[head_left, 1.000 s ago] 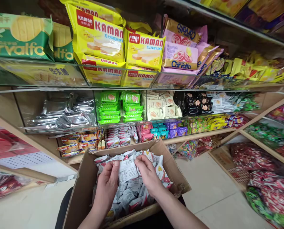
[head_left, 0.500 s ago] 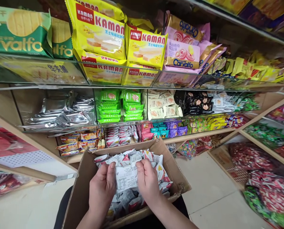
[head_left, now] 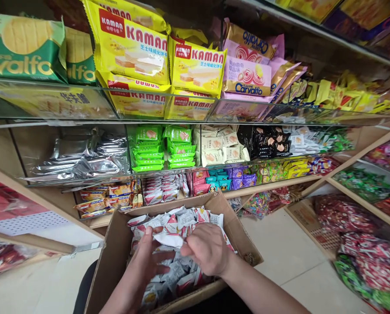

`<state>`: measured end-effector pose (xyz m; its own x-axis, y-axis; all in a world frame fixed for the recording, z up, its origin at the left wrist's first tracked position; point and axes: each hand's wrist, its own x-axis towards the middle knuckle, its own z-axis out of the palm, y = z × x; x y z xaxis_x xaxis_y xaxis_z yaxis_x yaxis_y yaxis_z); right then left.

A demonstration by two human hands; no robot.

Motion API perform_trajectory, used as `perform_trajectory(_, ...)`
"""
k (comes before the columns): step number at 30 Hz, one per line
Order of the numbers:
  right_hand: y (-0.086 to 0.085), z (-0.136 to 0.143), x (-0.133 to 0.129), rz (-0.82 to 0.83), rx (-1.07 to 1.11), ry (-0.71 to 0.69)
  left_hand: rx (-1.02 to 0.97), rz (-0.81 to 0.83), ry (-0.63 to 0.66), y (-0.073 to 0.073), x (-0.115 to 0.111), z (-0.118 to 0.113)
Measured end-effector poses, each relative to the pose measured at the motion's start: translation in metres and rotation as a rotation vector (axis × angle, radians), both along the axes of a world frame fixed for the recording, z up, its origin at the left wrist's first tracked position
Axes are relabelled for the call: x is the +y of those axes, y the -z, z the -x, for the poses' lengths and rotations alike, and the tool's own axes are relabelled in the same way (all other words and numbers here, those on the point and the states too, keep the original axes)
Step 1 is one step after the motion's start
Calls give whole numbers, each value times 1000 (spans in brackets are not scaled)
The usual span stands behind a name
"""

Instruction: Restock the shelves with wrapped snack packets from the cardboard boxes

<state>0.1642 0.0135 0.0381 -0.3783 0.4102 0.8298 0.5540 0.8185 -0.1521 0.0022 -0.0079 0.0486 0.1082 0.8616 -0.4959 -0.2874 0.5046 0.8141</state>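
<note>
A cardboard box [head_left: 108,257] full of small white and red snack packets [head_left: 177,272] stands below me, close to my body. Over its contents, my right hand [head_left: 208,248] pinches one white snack packet [head_left: 169,240] by its right end, holding it tilted and edge-on. On the left side of that packet is my left hand [head_left: 145,259], its fingers spread apart. The thumb of the left hand is close to the packet's left end; whether it touches is hard to tell.
Ahead, a glass-fronted shelf [head_left: 188,117] carries yellow wafer packs [head_left: 132,52], green packets [head_left: 180,146] and silver packets [head_left: 80,152]. Similar white and red packets [head_left: 164,187] lie in the lowest row. Bagged sweets [head_left: 365,261] rest on the floor at the right.
The packet was held flat between both hands, printed side showing. My left hand has let go and spread its fingers, while my right hand has turned the packet edge-on.
</note>
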Motion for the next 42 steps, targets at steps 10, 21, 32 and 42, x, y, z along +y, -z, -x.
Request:
perform_trajectory(10, 20, -9, -7, -34, -132, -272, -223, 125, -76, -11, -14, 4)
perform_trajectory(21, 31, 7, -8, 1550, 825, -199, -123, 11, -126, 0, -17, -7)
perform_trajectory(32, 36, 34, -26, 1733, 1261, -270, -224, -28, -380, 30, -17, -19)
perform_trajectory(42, 59, 4, 93, 920, 351, 361, 242, -248, -271, 42, -21, 29)
